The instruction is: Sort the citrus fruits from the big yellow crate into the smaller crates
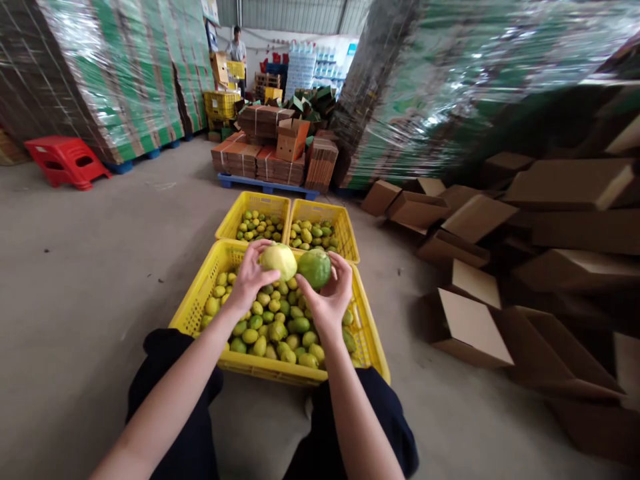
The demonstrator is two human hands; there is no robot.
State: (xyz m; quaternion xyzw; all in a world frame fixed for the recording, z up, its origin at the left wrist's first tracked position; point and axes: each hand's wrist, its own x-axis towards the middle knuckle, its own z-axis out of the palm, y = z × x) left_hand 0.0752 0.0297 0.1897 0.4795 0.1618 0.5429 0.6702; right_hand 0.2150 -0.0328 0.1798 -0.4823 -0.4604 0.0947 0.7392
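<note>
Above a rectangular yellow plastic crate [270, 369] of yellow-green fruit [279, 331], a person's left hand [251, 279] is pinching a rounded pale-yellow fruit [279, 261] in its grip; the right hand [334, 297] is pinching a rounded dark-green fruit [315, 269] alongside.

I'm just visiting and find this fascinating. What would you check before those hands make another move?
1. Left hand holds the pale yellow fruit: ok, between thumb and fingers.
2. Right hand holds the green fruit: ok, likewise between thumb and fingers.
3. Far sides of both held fruits unblemished: cannot tell, they face away.
4. Front yellow crate close by: ok, between the person's knees and the rear crates.
5. Cardboard boxes apart from the crates: ok, off to the right.
</note>
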